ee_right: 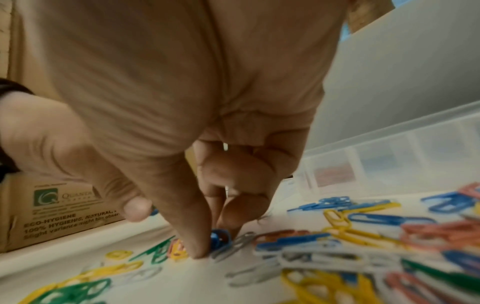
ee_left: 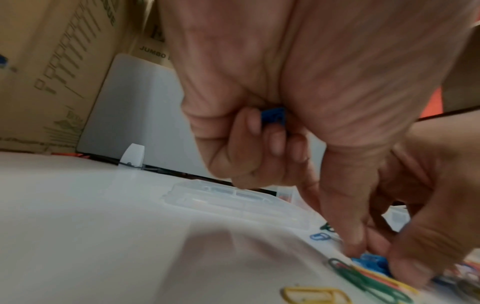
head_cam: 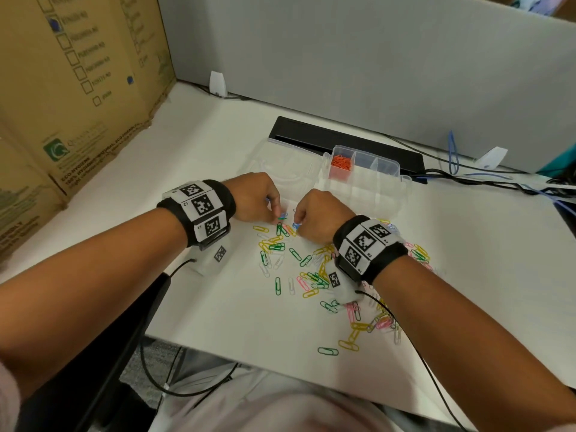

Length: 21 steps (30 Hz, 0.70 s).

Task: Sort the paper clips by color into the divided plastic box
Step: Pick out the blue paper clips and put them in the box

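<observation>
Loose paper clips (head_cam: 299, 263) in green, yellow, pink, white and blue lie scattered on the white table. My left hand (head_cam: 279, 215) pinches a blue paper clip (ee_left: 371, 260) at the far edge of the pile, and its curled fingers hold more blue clips (ee_left: 272, 116) in the palm. Just to its right, my right hand (head_cam: 296, 225) pinches another blue clip (ee_right: 221, 238) between thumb and forefinger, against the table. The clear divided box (head_cam: 389, 169) stands open behind the hands, with orange clips (head_cam: 341, 162) in one far compartment and its lid (head_cam: 280, 157) lying flat to the left.
Cardboard boxes (head_cam: 62, 88) wall off the left side and a grey partition (head_cam: 374, 57) stands behind. A black strip (head_cam: 343, 141) and cables (head_cam: 498, 179) lie past the box. The table's front edge (head_cam: 249, 353) is near, with a few clips close to it.
</observation>
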### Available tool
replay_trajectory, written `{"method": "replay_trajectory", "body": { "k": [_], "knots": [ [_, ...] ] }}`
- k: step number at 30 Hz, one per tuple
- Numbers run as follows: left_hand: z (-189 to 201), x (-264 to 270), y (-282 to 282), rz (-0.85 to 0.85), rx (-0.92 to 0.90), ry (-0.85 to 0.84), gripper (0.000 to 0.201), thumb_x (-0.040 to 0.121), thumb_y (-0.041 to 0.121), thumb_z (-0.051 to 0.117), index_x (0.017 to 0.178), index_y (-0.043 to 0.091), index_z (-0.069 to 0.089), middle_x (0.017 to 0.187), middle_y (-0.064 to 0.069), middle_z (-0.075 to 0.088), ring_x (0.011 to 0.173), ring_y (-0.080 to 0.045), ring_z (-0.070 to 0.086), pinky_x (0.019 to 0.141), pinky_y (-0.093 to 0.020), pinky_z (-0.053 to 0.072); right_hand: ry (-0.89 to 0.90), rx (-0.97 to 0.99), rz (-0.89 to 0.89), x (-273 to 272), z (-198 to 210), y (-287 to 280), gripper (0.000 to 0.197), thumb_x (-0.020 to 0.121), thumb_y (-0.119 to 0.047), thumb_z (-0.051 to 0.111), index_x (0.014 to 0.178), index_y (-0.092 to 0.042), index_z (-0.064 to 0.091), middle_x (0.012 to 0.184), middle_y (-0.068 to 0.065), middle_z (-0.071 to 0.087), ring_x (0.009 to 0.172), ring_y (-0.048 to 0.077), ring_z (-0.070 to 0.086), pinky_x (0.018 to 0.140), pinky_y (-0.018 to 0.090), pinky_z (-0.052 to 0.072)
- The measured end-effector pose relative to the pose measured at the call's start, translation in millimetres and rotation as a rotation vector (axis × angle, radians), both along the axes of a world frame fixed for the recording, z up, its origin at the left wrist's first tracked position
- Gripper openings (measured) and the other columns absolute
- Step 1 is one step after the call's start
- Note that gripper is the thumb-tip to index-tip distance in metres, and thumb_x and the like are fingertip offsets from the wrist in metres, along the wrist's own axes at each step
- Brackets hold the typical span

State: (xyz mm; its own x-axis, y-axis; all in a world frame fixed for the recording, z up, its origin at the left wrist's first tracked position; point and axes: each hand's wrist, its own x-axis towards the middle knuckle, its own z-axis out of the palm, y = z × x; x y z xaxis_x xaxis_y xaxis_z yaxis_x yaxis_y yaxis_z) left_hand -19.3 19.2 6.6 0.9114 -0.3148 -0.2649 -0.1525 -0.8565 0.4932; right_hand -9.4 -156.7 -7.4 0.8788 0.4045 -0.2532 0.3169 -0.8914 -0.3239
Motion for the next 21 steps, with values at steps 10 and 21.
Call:
{"method": "replay_trajectory", "body": {
  "k": [10, 21],
  "knots": [
    [-4, -4, 6, 0.032, -0.043, 0.101, 0.01, 0.077, 0.03, 0.081, 0.076, 0.025, 0.072, 0.078, 0.016, 0.063, 0.079, 0.002, 0.055, 0.076, -0.015, 0.043, 0.0, -0.069, 0.052, -4, 3, 4, 0.009, 0.081, -0.016, 0.071, 0.084, -0.01, 0.065, 0.093, 0.009, 0.069, 0.087, 0.025, 0.065, 0.074, 0.034, 0.056],
    [-4, 4, -7, 0.067, 0.072, 0.053, 0.013, 0.077, 0.029, 0.08, 0.085, 0.02, 0.079, 0.087, 0.008, 0.072, 0.088, -0.01, 0.064, 0.075, -0.023, 0.049, 0.051, 0.083, 0.006, 4, 3, -4, 0.008, 0.083, -0.006, 0.067, 0.086, -0.009, 0.074, 0.089, 0.002, 0.067, 0.083, 0.016, 0.061, 0.068, 0.025, 0.046]
  ]
}}
